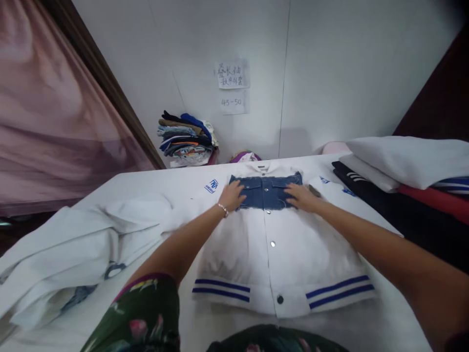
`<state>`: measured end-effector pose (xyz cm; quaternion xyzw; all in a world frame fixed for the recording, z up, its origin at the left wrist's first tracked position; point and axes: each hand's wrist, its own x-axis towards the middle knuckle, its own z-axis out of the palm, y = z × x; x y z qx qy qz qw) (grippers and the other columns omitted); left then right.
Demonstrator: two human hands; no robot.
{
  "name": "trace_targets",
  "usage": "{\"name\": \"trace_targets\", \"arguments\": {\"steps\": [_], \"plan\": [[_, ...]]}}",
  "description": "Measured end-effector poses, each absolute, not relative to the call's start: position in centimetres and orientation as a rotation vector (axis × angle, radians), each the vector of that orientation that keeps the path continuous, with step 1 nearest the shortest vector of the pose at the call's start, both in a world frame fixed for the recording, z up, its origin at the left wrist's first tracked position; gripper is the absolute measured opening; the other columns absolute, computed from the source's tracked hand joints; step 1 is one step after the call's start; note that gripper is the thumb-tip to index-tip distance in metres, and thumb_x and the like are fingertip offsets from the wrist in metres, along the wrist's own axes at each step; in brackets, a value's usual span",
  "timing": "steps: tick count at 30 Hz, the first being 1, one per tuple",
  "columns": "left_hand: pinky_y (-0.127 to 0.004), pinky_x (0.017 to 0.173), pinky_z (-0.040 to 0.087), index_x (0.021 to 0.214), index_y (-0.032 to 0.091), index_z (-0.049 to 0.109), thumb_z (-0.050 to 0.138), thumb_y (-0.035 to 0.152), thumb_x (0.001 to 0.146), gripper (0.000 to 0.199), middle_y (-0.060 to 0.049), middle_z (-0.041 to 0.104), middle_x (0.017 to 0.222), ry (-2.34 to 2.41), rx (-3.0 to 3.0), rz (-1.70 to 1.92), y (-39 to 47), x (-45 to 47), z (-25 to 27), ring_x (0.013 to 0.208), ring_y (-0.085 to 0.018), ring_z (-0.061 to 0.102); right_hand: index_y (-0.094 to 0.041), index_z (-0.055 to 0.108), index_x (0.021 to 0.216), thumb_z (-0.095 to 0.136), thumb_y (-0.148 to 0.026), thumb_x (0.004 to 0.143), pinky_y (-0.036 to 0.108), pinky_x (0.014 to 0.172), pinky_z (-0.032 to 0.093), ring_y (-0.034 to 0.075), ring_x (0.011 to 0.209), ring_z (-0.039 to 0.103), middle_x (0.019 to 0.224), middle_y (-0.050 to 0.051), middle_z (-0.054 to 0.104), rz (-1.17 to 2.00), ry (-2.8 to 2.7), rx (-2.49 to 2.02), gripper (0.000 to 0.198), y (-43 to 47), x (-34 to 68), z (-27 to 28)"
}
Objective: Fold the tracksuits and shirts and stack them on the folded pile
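Note:
A white jacket (238, 249) lies front side up on the white table, its collar toward the wall and its hem toward me. It has a dark blue denim chest panel (256, 195), a row of snap buttons and blue stripes on the hem. My left hand (232, 194), with a bracelet at the wrist, rests on the panel's left end, fingers spread. At the right end lies my right hand (302, 197), also open, its fingers reaching over the denim. Blue lettering (211, 186) shows on the white cloth left of the panel. My forearms cover parts of the jacket's sides.
To the left, a crumpled white garment (91, 230) lies on the table (126, 183). Folded black trousers (373, 195), a red cloth (421, 201) and white garments (403, 159) are piled at the right. A stack of folded clothes (188, 137) stands by the wall, below handwritten paper notes (234, 78).

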<state>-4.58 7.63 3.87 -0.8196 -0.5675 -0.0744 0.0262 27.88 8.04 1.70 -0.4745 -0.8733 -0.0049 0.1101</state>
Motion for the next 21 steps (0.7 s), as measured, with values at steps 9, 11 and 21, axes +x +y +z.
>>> {"name": "trace_targets", "arguments": {"steps": [9,11,21], "plan": [[-0.041,0.109,0.029,0.123,0.018,0.057,0.044,0.037,0.089,0.041,-0.01,0.051,0.135,-1.912,-2.606,-0.254,2.4,-8.9,-0.4,0.13,-0.023,0.04,-0.011,0.062,0.117,0.045,-0.04,0.086,0.048,0.104,0.035,0.033,0.125,0.045,0.13,0.018,0.054,-0.03,-2.298,-1.873,0.046,4.7,39.7,-2.7],[-0.037,0.105,0.035,0.118,0.018,0.06,0.044,0.037,0.089,0.039,-0.009,0.057,0.129,-1.945,-2.58,-0.401,0.5,-9.2,0.7,0.123,-0.022,0.048,-0.01,0.06,0.118,0.044,-0.039,0.085,0.045,0.104,0.037,0.031,0.126,0.045,0.131,0.017,0.053,0.031,-2.237,-1.811,0.047,3.3,40.5,-2.3],[-0.038,0.093,0.045,0.121,0.013,0.055,0.046,0.044,0.086,0.048,-0.014,0.058,0.122,-2.5,-2.038,-0.656,-15.0,-10.4,0.6,0.113,-0.027,0.055,-0.021,0.056,0.125,0.051,-0.055,0.077,0.044,0.096,0.048,0.031,0.115,0.056,0.126,0.01,0.059,0.604,-1.381,-1.875,0.058,-14.3,40.1,-3.2]]}}
